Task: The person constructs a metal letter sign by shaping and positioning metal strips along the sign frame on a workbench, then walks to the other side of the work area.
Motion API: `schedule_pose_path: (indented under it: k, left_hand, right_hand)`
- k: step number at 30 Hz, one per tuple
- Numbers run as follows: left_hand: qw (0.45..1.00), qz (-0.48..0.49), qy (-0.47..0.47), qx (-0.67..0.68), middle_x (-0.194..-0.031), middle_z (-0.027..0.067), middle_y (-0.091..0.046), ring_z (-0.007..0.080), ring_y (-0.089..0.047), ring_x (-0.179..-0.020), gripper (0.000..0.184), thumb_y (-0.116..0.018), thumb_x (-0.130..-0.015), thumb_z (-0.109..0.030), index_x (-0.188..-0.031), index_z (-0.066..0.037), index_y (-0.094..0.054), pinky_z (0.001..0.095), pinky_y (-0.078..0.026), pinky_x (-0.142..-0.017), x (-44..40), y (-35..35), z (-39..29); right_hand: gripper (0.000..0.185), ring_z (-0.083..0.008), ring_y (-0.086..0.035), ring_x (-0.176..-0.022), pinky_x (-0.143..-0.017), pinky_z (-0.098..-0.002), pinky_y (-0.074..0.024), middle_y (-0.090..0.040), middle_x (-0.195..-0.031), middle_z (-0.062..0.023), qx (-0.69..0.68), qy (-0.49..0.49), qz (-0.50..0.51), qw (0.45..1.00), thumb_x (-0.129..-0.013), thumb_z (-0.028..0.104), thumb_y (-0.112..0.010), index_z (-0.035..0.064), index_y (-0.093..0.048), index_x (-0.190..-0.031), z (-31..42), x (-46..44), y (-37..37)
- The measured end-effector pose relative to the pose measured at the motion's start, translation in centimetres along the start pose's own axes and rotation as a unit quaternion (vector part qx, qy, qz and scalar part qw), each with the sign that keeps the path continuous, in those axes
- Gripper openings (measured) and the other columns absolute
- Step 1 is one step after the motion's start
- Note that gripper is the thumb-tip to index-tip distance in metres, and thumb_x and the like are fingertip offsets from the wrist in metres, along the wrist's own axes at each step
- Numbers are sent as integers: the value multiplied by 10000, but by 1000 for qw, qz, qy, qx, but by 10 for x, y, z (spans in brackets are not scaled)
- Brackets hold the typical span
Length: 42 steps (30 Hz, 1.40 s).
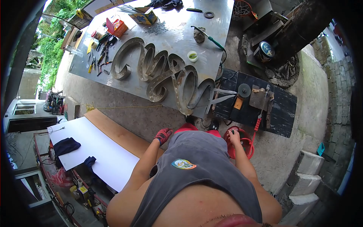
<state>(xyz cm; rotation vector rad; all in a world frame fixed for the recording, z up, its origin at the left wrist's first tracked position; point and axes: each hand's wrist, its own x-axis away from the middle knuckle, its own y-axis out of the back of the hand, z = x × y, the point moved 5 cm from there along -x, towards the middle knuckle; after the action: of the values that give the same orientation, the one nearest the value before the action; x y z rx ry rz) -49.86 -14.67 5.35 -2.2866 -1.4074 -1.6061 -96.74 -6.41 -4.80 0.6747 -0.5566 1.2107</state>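
My left hand [163, 136], in a red and dark glove, hangs beside my hip with its fingers loosely extended and nothing visible in it. My bare right hand [234, 137] is closed over the rim area of a red bucket [251, 151]. A small dark thing shows at its fingers, too small to name. Ahead, bent metal strip lettering [157, 67] stands on edge on a metal-topped table [124, 87]. A soldering iron [213, 42] with a green handle rests against a stone [199, 35]. Beside it is a small white cup [192, 56] with something green inside.
An angle grinder [242, 95] lies on a black board [281, 109] at right, near a red-handled tool [258, 124]. Pliers and hand tools [104, 56] lie at the table's left. A white sheet [102, 151] is at lower left; concrete steps [307, 171] stand at right.
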Motion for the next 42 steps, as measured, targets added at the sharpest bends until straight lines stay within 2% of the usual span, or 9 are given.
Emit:
schedule_pose_path:
  k: [42]
  left_hand:
    - [1000, 0, -22, -11, -1137, 211, -622, 349, -571, -1100, 442, -523, -902, -397, -1152, -47, -625, 379, -436, -932, -2, 1, -5]
  right_hand:
    - [151, -106, -533, -533, -493, -259, -441, -621, -691, -36, 10, 1, -4, 1000, -920, 134, -519, 42, -627, -971, -12, -2, 3]
